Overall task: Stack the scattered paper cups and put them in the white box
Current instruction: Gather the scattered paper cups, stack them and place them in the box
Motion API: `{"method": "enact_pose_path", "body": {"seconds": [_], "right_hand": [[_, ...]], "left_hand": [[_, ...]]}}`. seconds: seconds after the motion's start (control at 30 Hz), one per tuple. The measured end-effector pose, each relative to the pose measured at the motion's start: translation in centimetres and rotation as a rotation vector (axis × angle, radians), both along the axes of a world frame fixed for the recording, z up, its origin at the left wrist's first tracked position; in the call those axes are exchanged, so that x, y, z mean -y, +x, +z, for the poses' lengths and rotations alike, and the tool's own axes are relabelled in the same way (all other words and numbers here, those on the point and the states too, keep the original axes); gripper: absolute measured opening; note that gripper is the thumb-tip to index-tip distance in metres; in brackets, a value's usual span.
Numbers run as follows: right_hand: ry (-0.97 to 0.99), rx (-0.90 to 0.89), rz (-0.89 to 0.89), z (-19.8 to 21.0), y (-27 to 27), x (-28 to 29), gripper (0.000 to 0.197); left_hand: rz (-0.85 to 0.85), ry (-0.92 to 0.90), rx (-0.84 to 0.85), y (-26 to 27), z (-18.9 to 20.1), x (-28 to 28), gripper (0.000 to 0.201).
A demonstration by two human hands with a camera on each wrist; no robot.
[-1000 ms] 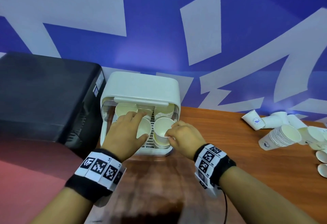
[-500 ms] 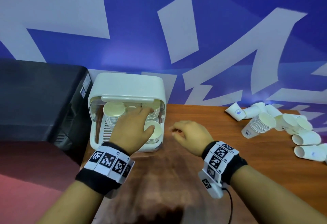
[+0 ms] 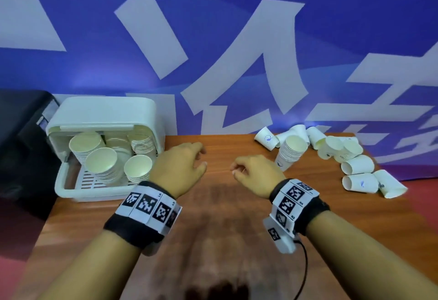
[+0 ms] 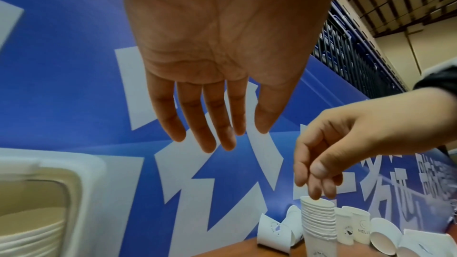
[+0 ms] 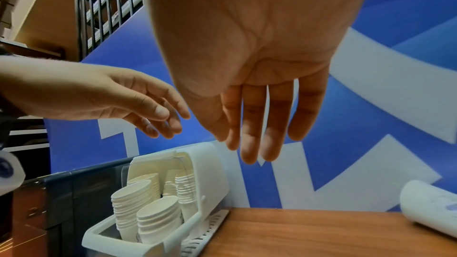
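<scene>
while both hands point(image 3: 213, 169) hover empty and relaxed, the cup stack point(image 3: 290, 151) stands just right of them.

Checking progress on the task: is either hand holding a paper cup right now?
No, the left hand and right hand both hover empty over the table.

We see two bare forearms, each wearing a black band at the wrist wrapped with a strip of white squares printed with black-and-white coded markers. On the left wrist point(image 3: 151, 207) the strip shows a row of such squares with small digits at their corners, while the right wrist point(image 3: 295, 199) carries the same squares plus a white block point(image 3: 280, 235) hanging under the band, itself marked with a code. A thin black cable point(image 3: 303, 266) runs down from that block, and a dark sleeve edge point(image 4: 442, 79) shows on the right arm in the left wrist view.
</scene>
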State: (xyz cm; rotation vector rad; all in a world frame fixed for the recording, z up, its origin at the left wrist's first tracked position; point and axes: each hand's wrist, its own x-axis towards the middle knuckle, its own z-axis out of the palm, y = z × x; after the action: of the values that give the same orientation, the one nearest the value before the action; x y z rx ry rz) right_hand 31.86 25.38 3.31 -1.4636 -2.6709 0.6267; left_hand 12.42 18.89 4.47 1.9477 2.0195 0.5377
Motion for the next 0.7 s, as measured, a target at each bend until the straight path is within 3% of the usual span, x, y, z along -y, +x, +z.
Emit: {"method": "enact_pose_path", "body": {"seconds": [0.3, 0.47, 0.7], "right_hand": [[-0.08, -0.003, -0.049, -0.2, 13.8, -4.0, 0.018], [-0.073, -0.039, -0.106, 0.2, 17.3, -6.8, 0.017], [-0.037, 0.046, -0.193, 0.5, 19.8, -11.9, 0.015]], "left_hand": [[-0.014, -0.081, -0.047, 12.9, 0.0, -3.1, 0.026], [-0.022, -0.119, -0.06, 14.8, 0.1, -5.8, 0.025], [-0.042, -0.146, 0.096, 16.3, -1.1, -12.0, 0.023]]}}
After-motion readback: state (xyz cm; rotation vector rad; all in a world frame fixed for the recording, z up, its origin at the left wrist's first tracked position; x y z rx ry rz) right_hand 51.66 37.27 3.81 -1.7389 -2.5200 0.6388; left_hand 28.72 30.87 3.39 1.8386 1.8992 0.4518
